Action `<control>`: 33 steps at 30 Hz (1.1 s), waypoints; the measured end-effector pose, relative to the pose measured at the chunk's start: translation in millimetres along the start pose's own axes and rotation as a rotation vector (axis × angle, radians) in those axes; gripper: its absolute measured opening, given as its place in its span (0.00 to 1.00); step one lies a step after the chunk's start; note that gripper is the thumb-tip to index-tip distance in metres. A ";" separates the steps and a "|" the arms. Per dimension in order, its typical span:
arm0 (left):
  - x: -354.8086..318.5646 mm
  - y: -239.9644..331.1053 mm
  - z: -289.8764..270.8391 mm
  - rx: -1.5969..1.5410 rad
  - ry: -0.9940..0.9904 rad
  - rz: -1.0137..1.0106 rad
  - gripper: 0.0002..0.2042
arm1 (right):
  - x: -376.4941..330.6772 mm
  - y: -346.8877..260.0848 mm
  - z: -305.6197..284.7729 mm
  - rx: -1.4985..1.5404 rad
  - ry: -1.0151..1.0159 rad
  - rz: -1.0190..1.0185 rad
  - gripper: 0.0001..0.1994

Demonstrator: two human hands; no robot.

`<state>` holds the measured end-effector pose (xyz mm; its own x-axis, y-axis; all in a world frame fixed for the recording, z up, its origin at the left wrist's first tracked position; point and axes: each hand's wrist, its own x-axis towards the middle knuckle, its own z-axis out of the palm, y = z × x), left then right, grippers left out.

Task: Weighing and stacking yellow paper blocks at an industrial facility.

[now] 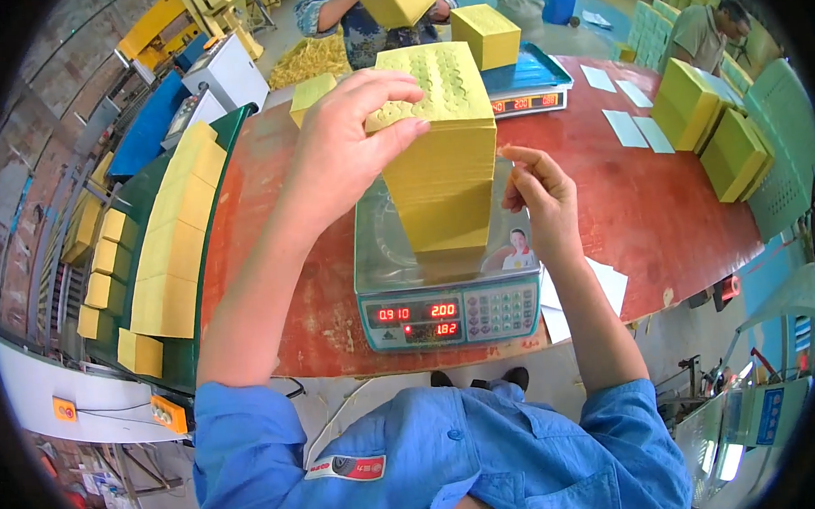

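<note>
Bare red table (669, 207) spans centre right; its near edge runs just below the scale (448, 315). At centre, the left hand (352, 134), half open, touches the yellow stack's top (445, 166); the right hand (546, 194) curls narrowly beside it, contact unclear.

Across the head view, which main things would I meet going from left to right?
Long row of yellow blocks, left hand, tall yellow stack, right hand, four pale sheets, yellow bundles, green perforated panel.
</note>
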<state>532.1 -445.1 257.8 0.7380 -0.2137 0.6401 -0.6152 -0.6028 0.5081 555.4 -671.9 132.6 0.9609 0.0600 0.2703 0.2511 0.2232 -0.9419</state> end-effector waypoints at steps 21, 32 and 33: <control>-20.5 69.5 65.7 0.278 0.041 0.486 0.04 | -37.5 -51.4 -64.2 0.479 -0.153 0.201 0.19; -83.8 128.0 207.4 -0.169 -0.289 0.309 0.13 | -98.6 -7.6 -251.4 0.106 0.165 0.419 0.20; -83.9 142.9 198.4 -0.264 -0.296 0.280 0.11 | -103.8 8.1 -278.5 0.025 0.198 0.404 0.20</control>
<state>437.2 -665.8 162.4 0.5576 -0.5727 0.6010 -0.8225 -0.2831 0.4933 490.2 -947.2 41.4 0.9858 -0.0395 -0.1633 -0.1490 0.2437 -0.9583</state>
